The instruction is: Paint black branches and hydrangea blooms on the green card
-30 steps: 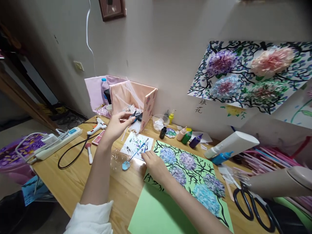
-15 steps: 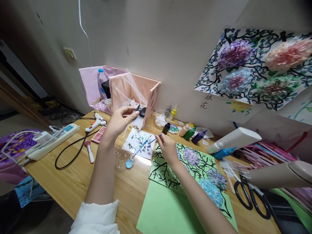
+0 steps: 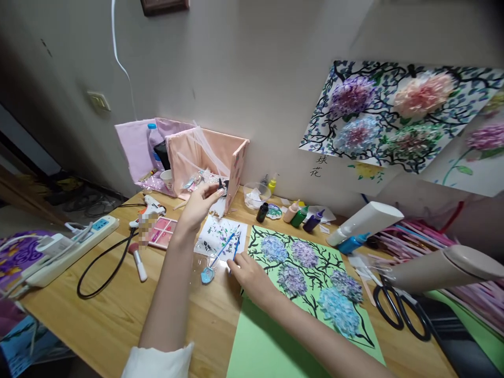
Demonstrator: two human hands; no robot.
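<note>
My left hand (image 3: 198,206) is raised over the desk, thumb and fingers pinched on a small black object (image 3: 220,184) in front of the pink box (image 3: 212,152). My right hand (image 3: 247,274) rests at the left edge of the green flower painting (image 3: 311,273). Its fingers are closed on a thin blue paintbrush (image 3: 236,245) that points up toward the paint-spattered white paper (image 3: 218,233). A second blue-handled brush (image 3: 221,248) lies across that paper, its lower end at a small blue dish (image 3: 206,274).
Paint bottles (image 3: 300,215) and a black bottle (image 3: 262,212) stand by the wall. A glue gun (image 3: 151,208), pink palette (image 3: 163,231) and power strip (image 3: 66,244) lie left. Scissors (image 3: 397,311), a white tube (image 3: 366,223) and a beige device (image 3: 444,270) lie right.
My right hand, lifted with the brush half a second ago, has come back down to the painting's left edge. My left hand stays raised and pinched. The view shifted slightly.
</note>
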